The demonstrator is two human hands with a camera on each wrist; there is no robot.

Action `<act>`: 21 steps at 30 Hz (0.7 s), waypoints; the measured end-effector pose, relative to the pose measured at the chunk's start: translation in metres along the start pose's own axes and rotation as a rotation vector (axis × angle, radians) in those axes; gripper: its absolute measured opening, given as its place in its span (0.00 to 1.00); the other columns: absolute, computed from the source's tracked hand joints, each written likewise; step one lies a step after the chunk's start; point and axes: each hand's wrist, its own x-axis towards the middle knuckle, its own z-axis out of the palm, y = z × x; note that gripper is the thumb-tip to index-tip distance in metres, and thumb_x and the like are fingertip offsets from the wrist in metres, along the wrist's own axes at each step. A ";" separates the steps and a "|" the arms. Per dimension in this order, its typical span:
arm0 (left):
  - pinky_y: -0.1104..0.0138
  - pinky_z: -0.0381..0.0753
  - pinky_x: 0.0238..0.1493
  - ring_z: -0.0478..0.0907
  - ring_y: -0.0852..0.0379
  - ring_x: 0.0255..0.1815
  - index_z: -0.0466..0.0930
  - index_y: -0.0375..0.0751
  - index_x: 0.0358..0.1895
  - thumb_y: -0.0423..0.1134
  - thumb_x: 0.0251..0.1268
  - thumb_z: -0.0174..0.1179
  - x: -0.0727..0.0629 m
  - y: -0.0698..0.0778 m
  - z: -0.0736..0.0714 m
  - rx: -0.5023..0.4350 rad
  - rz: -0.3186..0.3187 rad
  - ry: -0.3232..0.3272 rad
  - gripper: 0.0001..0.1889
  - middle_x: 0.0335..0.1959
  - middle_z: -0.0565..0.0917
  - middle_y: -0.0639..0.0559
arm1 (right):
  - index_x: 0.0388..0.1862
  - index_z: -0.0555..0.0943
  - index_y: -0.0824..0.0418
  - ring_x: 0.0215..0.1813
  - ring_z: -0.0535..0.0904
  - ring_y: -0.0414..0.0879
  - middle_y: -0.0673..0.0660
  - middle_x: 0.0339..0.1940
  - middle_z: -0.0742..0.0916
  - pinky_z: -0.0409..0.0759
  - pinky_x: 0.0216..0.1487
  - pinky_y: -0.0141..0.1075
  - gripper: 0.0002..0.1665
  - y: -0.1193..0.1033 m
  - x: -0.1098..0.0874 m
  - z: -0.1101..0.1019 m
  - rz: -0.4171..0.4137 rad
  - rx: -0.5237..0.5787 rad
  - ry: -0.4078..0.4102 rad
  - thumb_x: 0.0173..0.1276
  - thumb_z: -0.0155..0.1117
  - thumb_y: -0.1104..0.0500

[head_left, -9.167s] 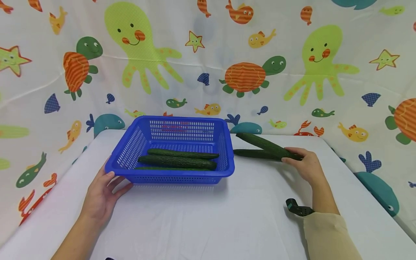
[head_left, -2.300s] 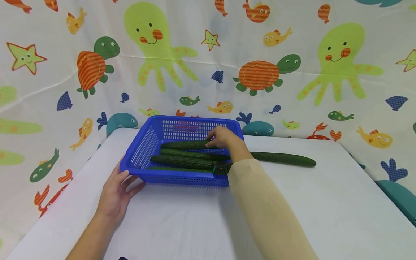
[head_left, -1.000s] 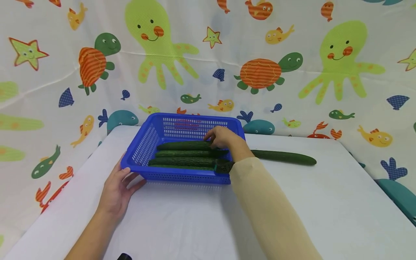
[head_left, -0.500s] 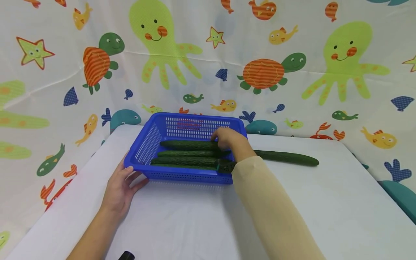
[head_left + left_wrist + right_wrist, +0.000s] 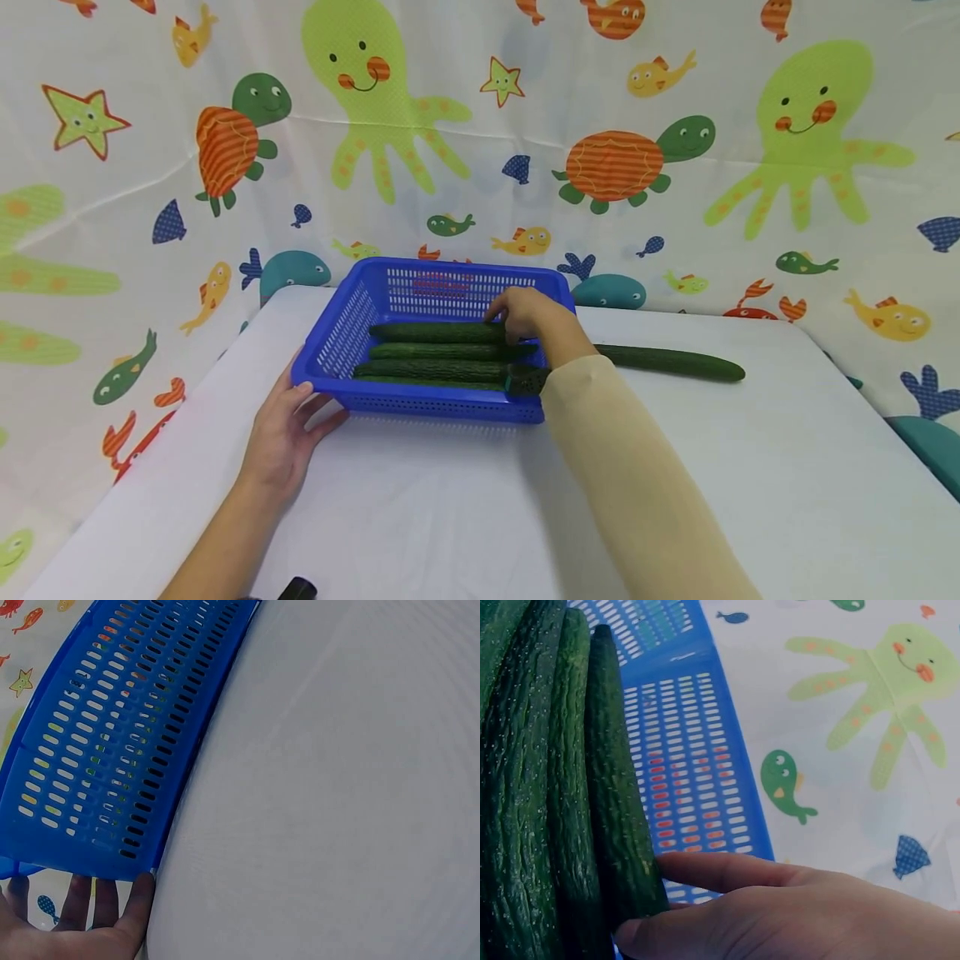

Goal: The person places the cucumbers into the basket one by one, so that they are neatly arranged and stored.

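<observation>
A blue plastic basket [image 5: 442,407] with slotted walls stands on the white-covered table, several dark green cucumbers lying lengthwise inside. My left hand [image 5: 281,433] holds its front left corner, thumb on the rim and the other fingers spread low against the end; the left wrist view shows the fingertips [image 5: 141,883] meeting the wall. Inside the basket, my right hand [image 5: 528,312] pinches the right end of the rearmost cucumber [image 5: 435,332]. In the right wrist view, thumb and forefinger sit on either side of that cucumber [image 5: 619,765]. The wrist device covers the ends of the front cucumbers.
One more cucumber [image 5: 675,364] lies on the table right of the basket, its left end hidden behind the right arm. A white curtain [image 5: 480,167] printed with sea animals hangs behind the table. A black wrist device [image 5: 298,588] shows at the bottom edge.
Over the earlier frames, the right hand went from two cucumbers at the right into the basket with one. In the last second that cucumber shifted slightly; the left hand stayed at the corner.
</observation>
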 end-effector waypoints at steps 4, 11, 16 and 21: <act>0.67 0.83 0.60 0.66 0.55 0.71 0.49 0.64 0.84 0.51 0.83 0.47 0.000 0.000 0.000 0.000 0.001 -0.006 0.32 0.79 0.60 0.56 | 0.64 0.85 0.51 0.67 0.78 0.56 0.60 0.65 0.84 0.82 0.56 0.44 0.31 0.003 0.000 0.000 -0.009 0.044 0.020 0.66 0.63 0.74; 0.67 0.83 0.60 0.66 0.55 0.71 0.49 0.63 0.84 0.50 0.83 0.46 -0.002 0.000 0.001 0.003 0.008 -0.002 0.32 0.80 0.58 0.53 | 0.64 0.84 0.54 0.64 0.79 0.54 0.60 0.65 0.84 0.79 0.52 0.41 0.31 0.005 0.001 0.000 -0.028 0.078 0.014 0.66 0.59 0.75; 0.67 0.83 0.59 0.67 0.55 0.71 0.49 0.64 0.84 0.51 0.83 0.46 -0.001 0.000 -0.001 0.003 0.009 -0.004 0.32 0.80 0.59 0.54 | 0.68 0.81 0.54 0.67 0.77 0.54 0.61 0.68 0.82 0.77 0.49 0.38 0.35 0.006 0.002 0.002 -0.039 0.088 -0.024 0.65 0.54 0.76; 0.67 0.83 0.59 0.66 0.54 0.71 0.49 0.65 0.84 0.51 0.83 0.47 0.000 -0.001 -0.001 -0.003 0.002 -0.007 0.32 0.80 0.59 0.55 | 0.70 0.79 0.54 0.72 0.75 0.57 0.61 0.71 0.80 0.79 0.65 0.46 0.31 0.008 0.002 0.003 -0.062 0.086 -0.055 0.69 0.59 0.70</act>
